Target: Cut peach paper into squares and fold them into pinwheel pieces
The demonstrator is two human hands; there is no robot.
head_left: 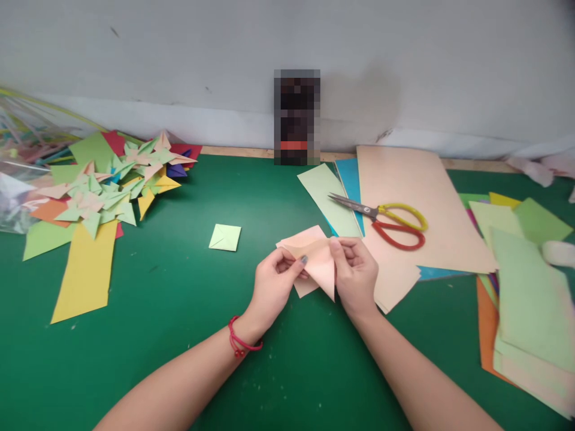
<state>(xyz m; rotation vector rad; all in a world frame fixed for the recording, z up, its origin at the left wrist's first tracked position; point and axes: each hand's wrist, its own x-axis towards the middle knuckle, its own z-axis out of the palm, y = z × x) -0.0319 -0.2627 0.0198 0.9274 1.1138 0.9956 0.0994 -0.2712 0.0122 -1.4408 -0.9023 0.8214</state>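
A red cord bracelet (245,342) circles the left wrist, above the green desk (179,365). At far right, light green sheets (534,299) overlap an orange sheet (487,329). Near the middle, 2 hands work on a peach paper (322,266): the left hand (276,278) pinches its left side between thumb and fingers, and the right hand (358,272) grips its right edge with curled fingers. The paper is bent, a pointed corner hanging down. Left of it lies 1 small light green folded square (225,237), and farther left a yellow strip (85,269). Beyond the right hand, scissors (368,212) rest with red and yellow handles on a large peach sheet (404,170), blades over a light green strip (330,185). Folded paper stars (92,203) are heaped at back left, near the wall (202,54).
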